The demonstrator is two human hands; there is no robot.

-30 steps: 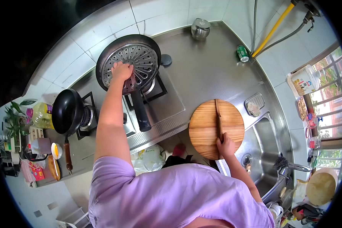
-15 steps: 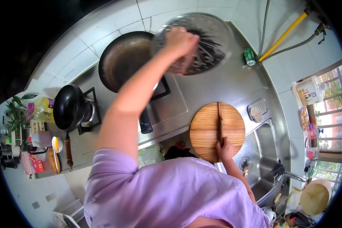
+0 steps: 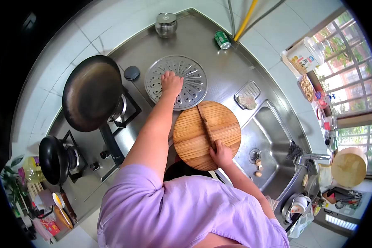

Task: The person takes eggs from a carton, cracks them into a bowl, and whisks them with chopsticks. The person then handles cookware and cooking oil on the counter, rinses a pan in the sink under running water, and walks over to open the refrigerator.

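A round metal steamer rack (image 3: 193, 78) with many holes and slots lies on the steel counter. My left hand (image 3: 172, 83) is at its middle, fingers curled down and closed on it; what exactly they pinch is hidden under the hand. Just in front of the rack, close to its near rim, is a round wooden lid (image 3: 189, 138). My right hand (image 3: 221, 153) grips the near end of the lid's bar handle, holding it over the counter's front edge.
At left, a large wok (image 3: 91, 93) and a small black pan (image 3: 53, 161) sit on the stove. A sink (image 3: 273, 153) is at right. A glass jar (image 3: 166, 25), green can (image 3: 222, 39), black round cap (image 3: 132, 73) and soap dish (image 3: 247, 96) stand on the counter.
My left hand has brought the steamer rack down from the air beside the wok onto the counter. The wooden lid, still in my right hand, is tilted differently. The view has shifted.
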